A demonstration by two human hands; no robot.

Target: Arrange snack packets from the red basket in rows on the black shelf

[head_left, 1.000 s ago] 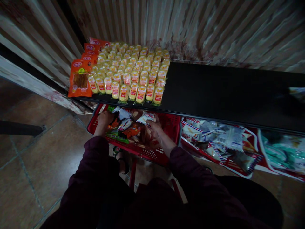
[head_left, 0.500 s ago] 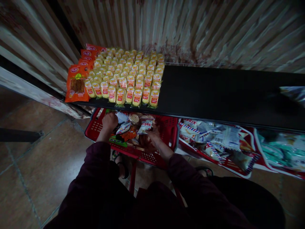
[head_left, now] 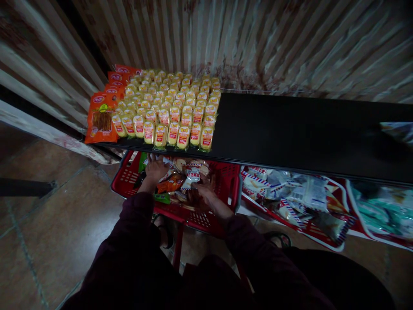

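Both my hands are down inside a red shopping basket (head_left: 232,189) of wrapped snacks. My left hand (head_left: 155,168) is open, fingers spread over the packets on the left side, close to a green wrapper (head_left: 142,162). My right hand (head_left: 206,193) lies at the right of the pile, thumb and fingers apart, touching the edge of a white striped snack packet (head_left: 192,174). Some of its fingertips are lost in shadow. Between the hands lie an orange packet (head_left: 171,183) and round biscuits (head_left: 179,164) in clear wrap.
Above the basket runs a black shelf (head_left: 277,129) bearing rows of small yellow wrapped cakes (head_left: 183,137) and orange snack bags (head_left: 101,118). More red baskets hold white packets (head_left: 306,191) and teal packets (head_left: 380,211) at right. A pleated curtain (head_left: 206,34) hangs behind.
My left hand has shifted right over the packets and its fingers have spread from a closed shape. My right hand has moved slightly down and left, and the white packet has shifted.
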